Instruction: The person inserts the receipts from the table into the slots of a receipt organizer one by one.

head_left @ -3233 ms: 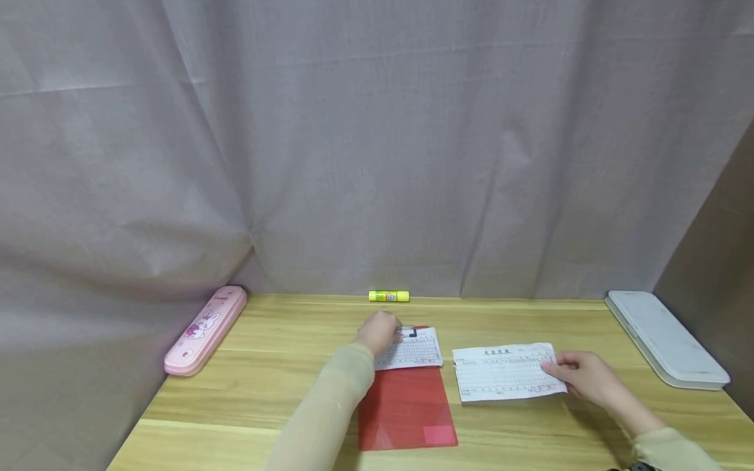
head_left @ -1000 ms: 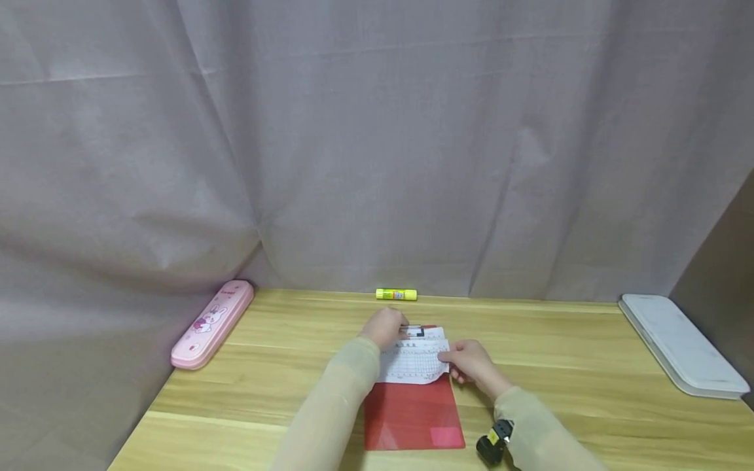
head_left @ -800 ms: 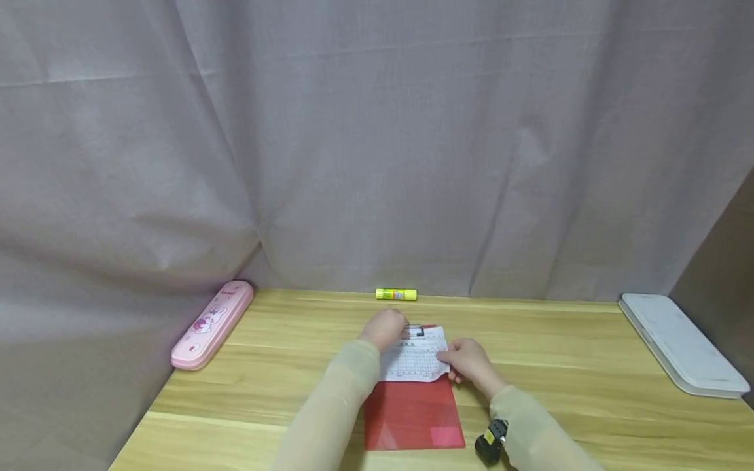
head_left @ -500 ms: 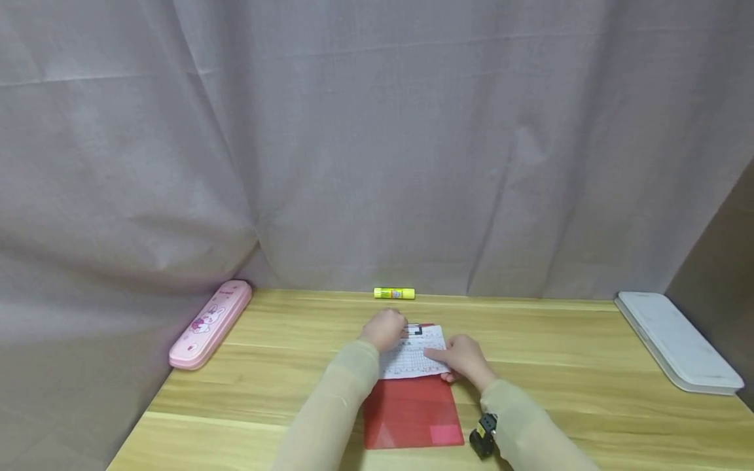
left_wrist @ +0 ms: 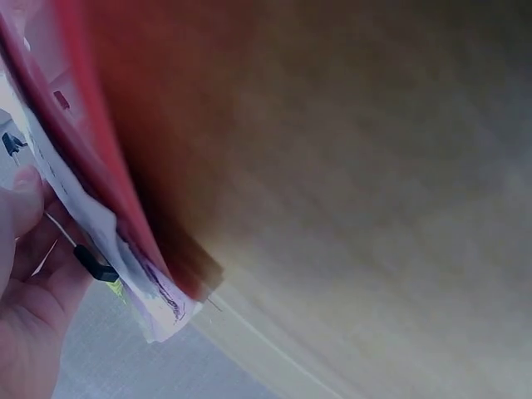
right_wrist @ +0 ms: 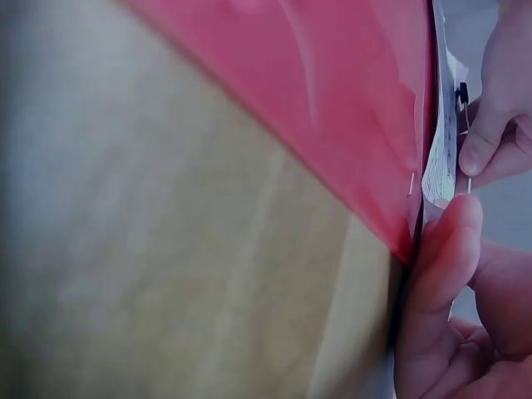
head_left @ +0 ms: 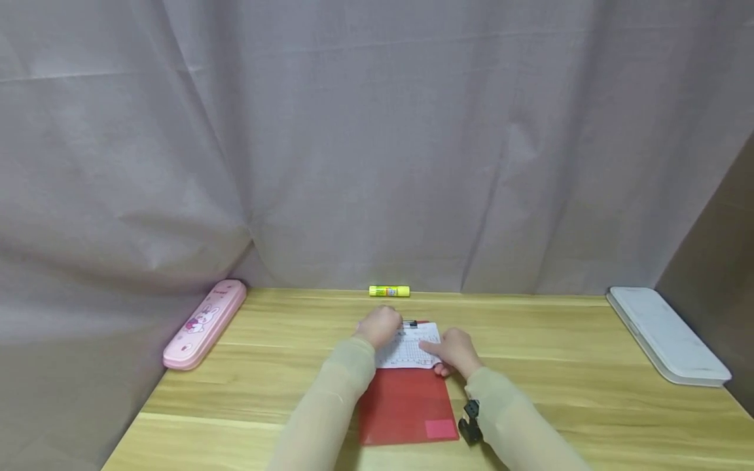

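A red clipboard lies on the table in the head view, a pink label at its lower right corner. White printed form slips cover its upper part. At the top sits a wire clip with black corner pieces, partly hidden by my left hand. The left wrist view shows my thumb and fingers pinching the clip's wire. My right hand grips the slips at their right edge, thumb on top and fingers at the board's side. The right wrist view shows the slips edge-on against the board.
A yellow glue stick lies behind the clipboard, near the grey curtain. On the left is a pink pencil case with a rabbit picture. A white flat case lies at the right edge of the wooden table.
My right hand has brought a form slip from the right onto the clipboard and shifted slightly left over it. The left hand has stayed at the clip, whose wire frame now looks narrower.
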`<action>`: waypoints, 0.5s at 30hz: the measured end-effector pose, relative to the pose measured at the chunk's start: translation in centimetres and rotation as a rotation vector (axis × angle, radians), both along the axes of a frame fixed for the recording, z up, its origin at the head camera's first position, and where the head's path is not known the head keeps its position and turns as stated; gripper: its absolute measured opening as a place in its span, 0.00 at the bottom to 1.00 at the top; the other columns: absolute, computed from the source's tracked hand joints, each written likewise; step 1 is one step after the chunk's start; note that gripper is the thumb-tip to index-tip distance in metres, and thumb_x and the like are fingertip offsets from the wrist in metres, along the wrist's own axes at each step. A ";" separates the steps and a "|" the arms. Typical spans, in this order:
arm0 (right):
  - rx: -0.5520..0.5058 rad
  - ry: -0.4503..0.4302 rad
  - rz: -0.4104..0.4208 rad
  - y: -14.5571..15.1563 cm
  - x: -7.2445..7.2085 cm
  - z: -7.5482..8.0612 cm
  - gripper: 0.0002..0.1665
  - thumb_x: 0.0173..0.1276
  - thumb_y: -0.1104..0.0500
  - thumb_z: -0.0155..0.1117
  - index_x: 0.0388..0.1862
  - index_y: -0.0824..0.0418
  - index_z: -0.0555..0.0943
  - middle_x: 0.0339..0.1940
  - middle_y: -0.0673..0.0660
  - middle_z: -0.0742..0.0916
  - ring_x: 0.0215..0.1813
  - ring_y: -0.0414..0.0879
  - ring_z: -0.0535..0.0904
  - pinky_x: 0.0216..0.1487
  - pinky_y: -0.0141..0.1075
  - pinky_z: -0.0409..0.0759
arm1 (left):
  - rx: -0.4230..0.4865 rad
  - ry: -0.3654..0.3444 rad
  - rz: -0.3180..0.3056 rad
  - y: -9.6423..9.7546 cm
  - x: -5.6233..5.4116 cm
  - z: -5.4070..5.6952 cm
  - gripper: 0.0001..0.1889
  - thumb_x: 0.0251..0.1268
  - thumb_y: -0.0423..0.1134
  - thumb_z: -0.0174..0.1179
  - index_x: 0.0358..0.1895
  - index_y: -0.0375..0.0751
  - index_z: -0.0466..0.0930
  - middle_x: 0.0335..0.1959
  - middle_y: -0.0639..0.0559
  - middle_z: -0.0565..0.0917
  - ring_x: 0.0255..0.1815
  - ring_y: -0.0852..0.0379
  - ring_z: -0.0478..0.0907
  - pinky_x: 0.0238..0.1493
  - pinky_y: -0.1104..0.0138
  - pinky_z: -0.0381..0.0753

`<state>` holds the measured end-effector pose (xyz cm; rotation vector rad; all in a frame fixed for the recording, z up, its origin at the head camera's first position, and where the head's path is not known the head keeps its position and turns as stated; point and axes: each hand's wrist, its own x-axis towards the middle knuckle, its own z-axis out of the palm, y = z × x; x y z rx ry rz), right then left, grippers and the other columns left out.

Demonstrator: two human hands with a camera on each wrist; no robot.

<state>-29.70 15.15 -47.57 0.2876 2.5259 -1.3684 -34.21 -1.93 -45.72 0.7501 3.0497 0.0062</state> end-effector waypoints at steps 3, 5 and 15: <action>0.020 -0.019 -0.003 -0.1 -0.2 0.2 0.21 0.60 0.53 0.70 0.20 0.62 0.70 0.09 0.54 0.77 0.08 0.39 0.72 0.12 0.28 0.74 | -0.003 0.015 -0.007 0.0 0.0 0.0 0.07 0.62 0.33 0.60 0.35 0.50 0.86 0.36 0.55 0.84 0.41 0.59 0.80 0.46 0.68 0.81; 0.028 -0.028 -0.002 -0.1 -0.3 0.4 0.21 0.60 0.52 0.70 0.20 0.62 0.71 0.09 0.54 0.77 0.09 0.39 0.72 0.12 0.28 0.74 | 0.003 0.020 -0.008 -0.1 0.0 0.0 0.07 0.61 0.33 0.61 0.34 0.50 0.86 0.35 0.55 0.84 0.40 0.59 0.80 0.45 0.68 0.81; 0.044 -0.035 -0.013 0.0 -0.6 0.3 0.22 0.60 0.49 0.69 0.18 0.64 0.74 0.08 0.52 0.77 0.08 0.38 0.71 0.11 0.27 0.73 | -0.007 0.046 -0.030 0.1 0.2 -0.1 0.06 0.58 0.34 0.63 0.32 0.51 0.86 0.35 0.55 0.84 0.41 0.58 0.80 0.46 0.67 0.80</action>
